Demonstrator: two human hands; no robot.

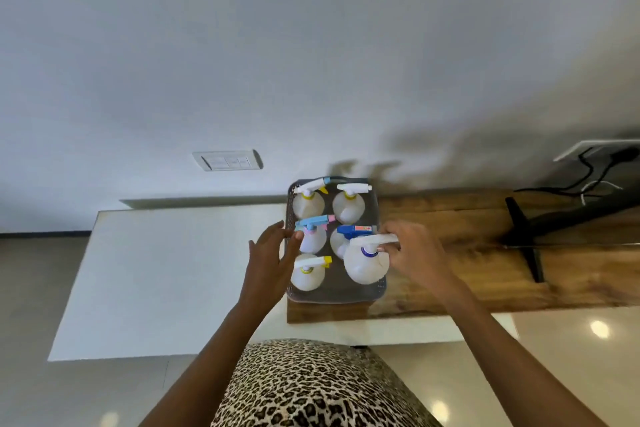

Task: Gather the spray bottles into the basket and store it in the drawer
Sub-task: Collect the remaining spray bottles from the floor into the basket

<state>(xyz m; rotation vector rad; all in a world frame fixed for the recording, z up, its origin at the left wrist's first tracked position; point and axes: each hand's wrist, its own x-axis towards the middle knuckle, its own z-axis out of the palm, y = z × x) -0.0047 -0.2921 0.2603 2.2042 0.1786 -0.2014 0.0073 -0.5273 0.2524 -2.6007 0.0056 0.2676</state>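
The right hand (412,250) grips a spray bottle (365,263) at the basket's (379,291) near-right corner, while the left hand (270,256) hovers open, empty.

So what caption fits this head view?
Right hand lowers the sixth spray bottle into the grey basket; left hand beside it.

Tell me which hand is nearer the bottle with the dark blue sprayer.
Right. The right hand grips a bottle just in front of the dark blue sprayer bottle; the left hand is open at the basket's opposite side.

White wall switch plate (227,160), black monitor stand (526,239), black cables (585,177), glossy floor (571,350)
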